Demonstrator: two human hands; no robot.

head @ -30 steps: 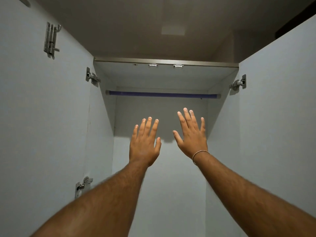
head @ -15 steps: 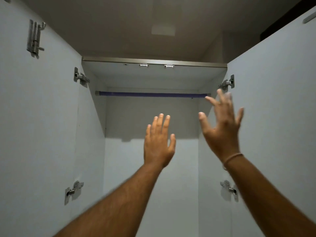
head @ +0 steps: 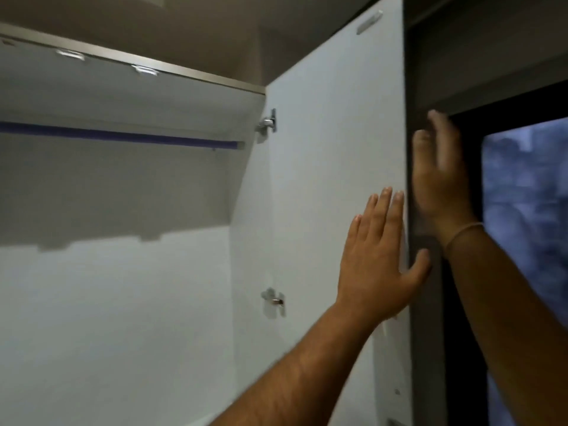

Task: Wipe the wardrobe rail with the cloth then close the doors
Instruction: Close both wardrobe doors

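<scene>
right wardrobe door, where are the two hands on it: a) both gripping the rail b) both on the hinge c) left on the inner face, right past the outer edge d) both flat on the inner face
c: the left hand lies open on the right door inner face, thumb hooked round its edge, while the right hand is beyond that edge on the outer side.

The purple wardrobe rail (head: 123, 137) runs level across the upper left of the frame, under the top panel. The pale right-hand door (head: 332, 167) stands wide open in the centre, edge-on toward me, two metal hinges along its inner side.
</scene>
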